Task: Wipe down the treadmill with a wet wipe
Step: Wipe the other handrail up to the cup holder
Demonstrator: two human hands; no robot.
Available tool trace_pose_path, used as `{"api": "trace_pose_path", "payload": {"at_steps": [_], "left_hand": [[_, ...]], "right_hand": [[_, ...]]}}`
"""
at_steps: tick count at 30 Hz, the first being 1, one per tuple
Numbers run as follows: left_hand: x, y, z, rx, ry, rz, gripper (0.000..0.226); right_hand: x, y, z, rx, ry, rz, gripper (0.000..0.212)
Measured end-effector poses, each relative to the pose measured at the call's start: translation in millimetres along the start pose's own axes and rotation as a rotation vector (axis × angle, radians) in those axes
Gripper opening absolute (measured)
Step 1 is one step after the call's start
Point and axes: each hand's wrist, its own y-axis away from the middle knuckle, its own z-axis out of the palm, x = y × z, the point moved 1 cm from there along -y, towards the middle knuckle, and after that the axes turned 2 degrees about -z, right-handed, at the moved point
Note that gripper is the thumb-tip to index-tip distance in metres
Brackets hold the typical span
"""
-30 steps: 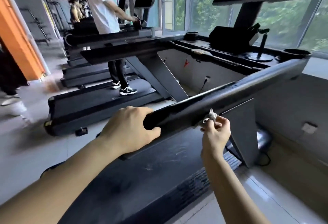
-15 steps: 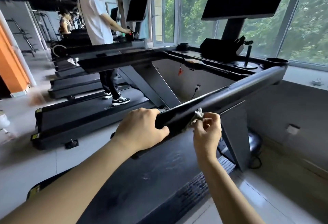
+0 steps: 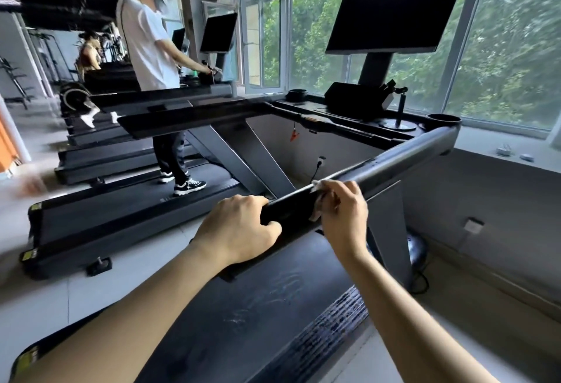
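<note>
A black treadmill stands in front of me, its right handrail point(image 3: 403, 159) running from near centre up to the right. My left hand point(image 3: 243, 228) grips the near end of that rail. Just beyond it, my right hand point(image 3: 343, 212) holds a small white wet wipe point(image 3: 317, 200) against the rail, fingers curled over the top. Only the edges of the wipe show past the fingers. The worn running belt point(image 3: 243, 322) lies below my arms. The console point(image 3: 352, 100) and a dark screen point(image 3: 391, 3) are at the far end.
A person in a white shirt point(image 3: 145, 45) walks on the neighbouring treadmill point(image 3: 121, 218) to the left; more machines stand behind. Large windows point(image 3: 501, 42) and a grey ledge point(image 3: 485, 188) run along the right. A cable point(image 3: 420, 282) lies on the floor by the right upright.
My right hand has rolled from the side of the rail up over its top, with the wipe. The left hand keeps its grip. My view has tilted upward.
</note>
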Motion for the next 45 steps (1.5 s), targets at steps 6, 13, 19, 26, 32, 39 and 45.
{"api": "trace_pose_path", "payload": {"at_steps": [6,13,19,26,32,39,45], "left_hand": [[2,1,0,0.004,-0.006,-0.004,0.035],[2,1,1,0.0,0.005,-0.011,0.044],[8,5,-4,-0.019,0.001,-0.053,0.07],[11,9,-8,-0.015,-0.01,-0.085,0.06],[16,9,-9,-0.016,-0.021,-0.104,0.056],[20,11,-8,-0.016,-0.051,-0.11,0.051],[20,9,-5,0.011,-0.163,-0.094,0.057]], "right_hand": [[-19,20,5,-0.031,0.111,0.033,0.036],[-33,25,1,-0.247,0.047,-0.436,0.036],[42,-44,-9,-0.072,0.327,0.001,0.021],[-18,89,31,0.072,-0.233,0.329,0.018],[-1,86,37,0.082,-0.488,0.588,0.017],[44,45,53,0.159,-0.944,1.167,0.033],[-21,89,47,-0.161,-1.019,1.134,0.032]]}}
